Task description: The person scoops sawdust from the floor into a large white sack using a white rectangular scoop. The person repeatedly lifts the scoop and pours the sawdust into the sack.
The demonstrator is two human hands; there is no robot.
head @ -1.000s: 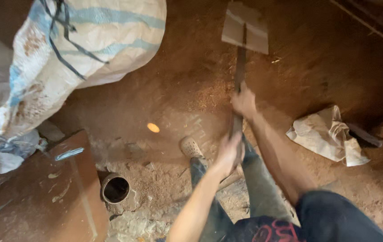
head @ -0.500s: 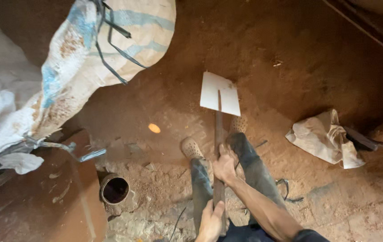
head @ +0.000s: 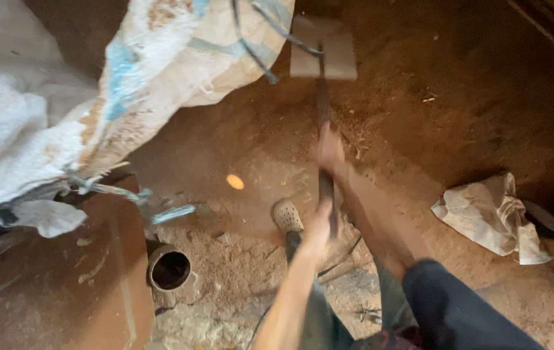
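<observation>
Both your hands, right hand [head: 330, 148] ahead of left hand [head: 319, 217], stay clenched on the long dark-handled shovel [head: 323, 116], whose flat pale blade has swung from mid-frame up to the top centre, beside the big white woven sack [head: 160, 71].

Dirt floor with sacks

A big white sack [head: 128, 84] sits far left; a pipe [head: 169, 268] near left; a crumpled bag [head: 490, 217] right.

Both hands, right hand [head: 330, 148] above left hand [head: 319, 217], on shovel [head: 323, 58] handle over sawdust floor [head: 458, 104].
</observation>
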